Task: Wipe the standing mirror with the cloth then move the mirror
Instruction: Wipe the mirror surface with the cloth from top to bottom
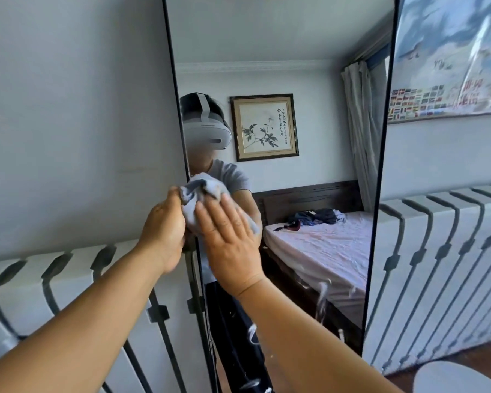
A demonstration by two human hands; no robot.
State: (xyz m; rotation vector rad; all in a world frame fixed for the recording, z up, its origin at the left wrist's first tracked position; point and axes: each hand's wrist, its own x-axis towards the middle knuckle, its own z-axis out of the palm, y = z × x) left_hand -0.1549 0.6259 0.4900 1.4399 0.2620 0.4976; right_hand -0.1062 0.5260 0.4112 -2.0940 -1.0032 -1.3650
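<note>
Right hand (227, 236) lies flat, fingers straight and together, palm pressing the cloth (207, 198) against the mirror (295, 80) glass. Cloth is blue-grey, bunched, most of it above and left of the right fingertips, spilling toward the mirror's left edge. Left hand (163, 228) sits just left of the right, fingers curled round the dark frame edge, thumb and fingertips seemingly pinching a corner of the cloth too; cannot tell how firmly. Both hands work the left margin of the glass at about mid-height. Mirror stands upright, tall, thin black frame, in front of the wall and a white radiator cover (437, 265) with dark bars that runs behind it on both sides. Below and right of the right wrist, pale smears (322, 296) show on the lower glass, more near the bottom edge. Judgement: wiping is under way and the lower part is not yet clean. To do it well, keep the palm flat so pressure spreads through the cloth, let the left hand steady the frame so the mirror does not rock or tip, work in overlapping strokes down from the hands toward the smears, and refold the cloth to a clean face. Above the hands the glass looks clear. A round white stool top (459, 378) sits far below right, something to mind when moving the mirror.
</note>
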